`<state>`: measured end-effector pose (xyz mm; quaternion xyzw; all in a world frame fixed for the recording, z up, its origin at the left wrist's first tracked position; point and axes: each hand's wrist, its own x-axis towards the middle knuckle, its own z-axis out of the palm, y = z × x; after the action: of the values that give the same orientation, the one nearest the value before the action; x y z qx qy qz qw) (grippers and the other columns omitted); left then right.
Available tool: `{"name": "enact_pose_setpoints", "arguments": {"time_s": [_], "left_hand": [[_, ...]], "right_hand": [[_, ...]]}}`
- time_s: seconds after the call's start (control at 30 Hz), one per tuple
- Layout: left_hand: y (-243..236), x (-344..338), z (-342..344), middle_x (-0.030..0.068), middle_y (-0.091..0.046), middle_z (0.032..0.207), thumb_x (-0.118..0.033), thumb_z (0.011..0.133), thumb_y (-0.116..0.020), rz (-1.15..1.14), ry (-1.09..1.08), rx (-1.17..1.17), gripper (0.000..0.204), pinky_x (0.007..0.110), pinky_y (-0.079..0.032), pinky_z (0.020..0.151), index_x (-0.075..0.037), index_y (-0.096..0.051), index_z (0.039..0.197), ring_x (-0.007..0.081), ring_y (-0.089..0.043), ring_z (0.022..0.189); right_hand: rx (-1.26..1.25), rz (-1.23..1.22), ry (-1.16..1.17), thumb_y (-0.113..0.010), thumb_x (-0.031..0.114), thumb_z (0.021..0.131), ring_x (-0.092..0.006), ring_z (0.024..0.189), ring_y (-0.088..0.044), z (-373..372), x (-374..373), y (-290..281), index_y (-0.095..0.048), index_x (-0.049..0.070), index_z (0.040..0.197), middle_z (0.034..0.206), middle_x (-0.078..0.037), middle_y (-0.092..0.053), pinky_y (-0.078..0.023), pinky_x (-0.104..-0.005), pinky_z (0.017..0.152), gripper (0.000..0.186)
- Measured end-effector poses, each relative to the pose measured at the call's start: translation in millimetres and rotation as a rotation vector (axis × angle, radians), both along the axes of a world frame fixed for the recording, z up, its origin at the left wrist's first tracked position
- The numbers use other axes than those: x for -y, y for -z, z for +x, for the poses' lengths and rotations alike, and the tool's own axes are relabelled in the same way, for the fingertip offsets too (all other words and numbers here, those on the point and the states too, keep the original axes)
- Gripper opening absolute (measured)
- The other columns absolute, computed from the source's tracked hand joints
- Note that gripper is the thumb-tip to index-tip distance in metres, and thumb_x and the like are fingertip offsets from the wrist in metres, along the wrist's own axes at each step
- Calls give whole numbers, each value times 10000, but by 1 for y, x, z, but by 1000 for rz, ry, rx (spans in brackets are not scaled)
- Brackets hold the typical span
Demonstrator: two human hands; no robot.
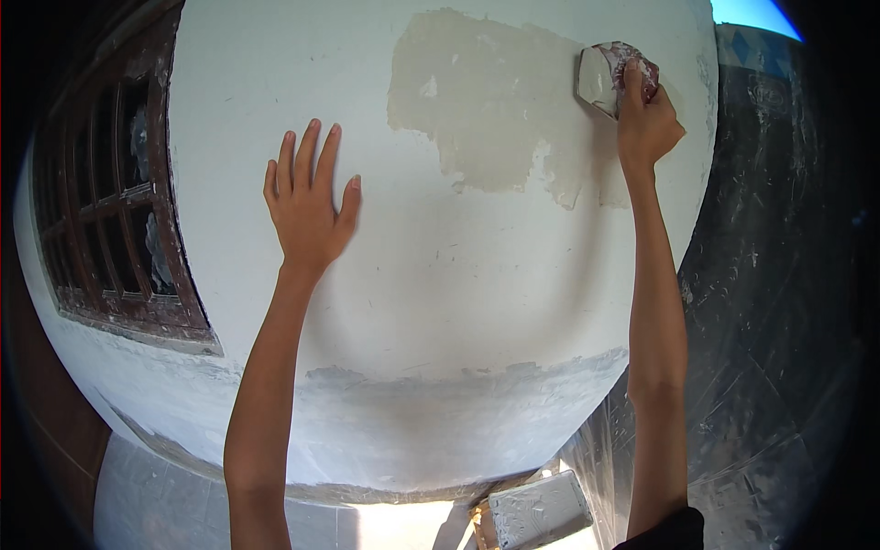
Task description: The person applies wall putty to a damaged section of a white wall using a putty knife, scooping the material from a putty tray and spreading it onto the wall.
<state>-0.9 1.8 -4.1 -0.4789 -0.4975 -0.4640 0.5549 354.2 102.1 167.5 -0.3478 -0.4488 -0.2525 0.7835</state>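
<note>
I see my right hand [647, 115] raised high, fingers clamped around the handle of a flat, white-smeared metal putty blade [600, 78], whose face is pressed to the white plastered wall [458, 293] just left of my fingertips. My left hand [310, 202] lies flat on the same wall, fingers slightly apart, holding nothing. Left of the blade and below it spreads a beige, uneven patch of fresh filler [486, 110]. I judge the job partway: the patch is laid on but its edges look ragged and unsmoothed. The brown wooden barred window [119, 211] sits well left of my left hand.
</note>
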Motion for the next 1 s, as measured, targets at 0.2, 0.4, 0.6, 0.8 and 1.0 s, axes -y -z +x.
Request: {"name": "enact_pose_setpoints", "arguments": {"time_s": [0.2,0.4,0.6,0.8,1.0], "left_hand": [[-3,1,0,66,-365,1586,-298,948,-554,-1,7,-17,593,546,-170,1177,-180,-427,1515,325,-264,1480],[-4,0,1,64,-366,1586,-316,957,-546,-1,4,-18,586,547,-171,1177,-186,-426,1515,324,-265,1479],[-5,-1,2,59,-366,1586,-326,959,-546,16,16,-31,584,545,-171,1179,-195,-426,1516,317,-269,1478],[-2,-3,-2,52,-368,1585,-327,959,-547,25,10,-15,584,542,-176,1179,-202,-428,1516,314,-274,1476],[-3,-2,-1,44,-379,1579,-326,955,-552,28,19,-28,585,534,-183,1178,-206,-431,1515,308,-280,1475]], "right_hand": [[429,30,-345,-668,530,893,-209,545,-578,-122,31,16,-669,13,692,537,-93,-606,-471,-374,650,555],[380,18,-40,-579,657,888,-263,578,-570,-103,-10,-17,-715,24,729,561,-88,-621,-466,-408,700,667],[115,-56,60,-579,669,875,-275,688,-670,-1,-35,-34,-753,31,806,687,-111,-701,-501,-378,752,665],[129,-50,-442,-721,559,869,-79,564,-466,-61,26,5,-682,20,714,595,12,-564,-413,-265,571,562],[429,-24,-461,-651,600,876,-242,520,-472,-131,25,45,-666,15,686,527,-85,-578,-393,-349,802,615]]}}
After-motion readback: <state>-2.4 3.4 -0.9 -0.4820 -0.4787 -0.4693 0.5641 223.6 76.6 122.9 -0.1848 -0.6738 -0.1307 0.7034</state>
